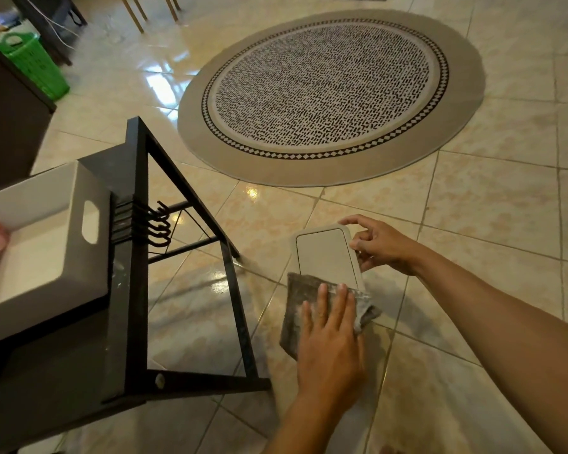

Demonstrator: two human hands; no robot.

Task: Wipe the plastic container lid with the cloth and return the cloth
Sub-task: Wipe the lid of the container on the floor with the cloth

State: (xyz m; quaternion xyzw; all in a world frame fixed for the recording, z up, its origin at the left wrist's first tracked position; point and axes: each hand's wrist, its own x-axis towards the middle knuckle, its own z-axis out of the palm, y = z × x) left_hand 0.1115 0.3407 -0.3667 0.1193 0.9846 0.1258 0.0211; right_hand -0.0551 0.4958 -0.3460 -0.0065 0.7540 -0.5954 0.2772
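Two-handed above glossy tiles (473,224) by round rug (328,93): pressing cloth (300,296) with flat left hand (330,342), pinching lid (325,257) with right hand (381,245)

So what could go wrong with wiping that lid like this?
1. The right hand pinches the lid by one edge only, so the pressing left hand could tip it out of that grip and onto the tiled floor.
2. The cloth lies under flat fingers and is not gripped, so it might slide off.
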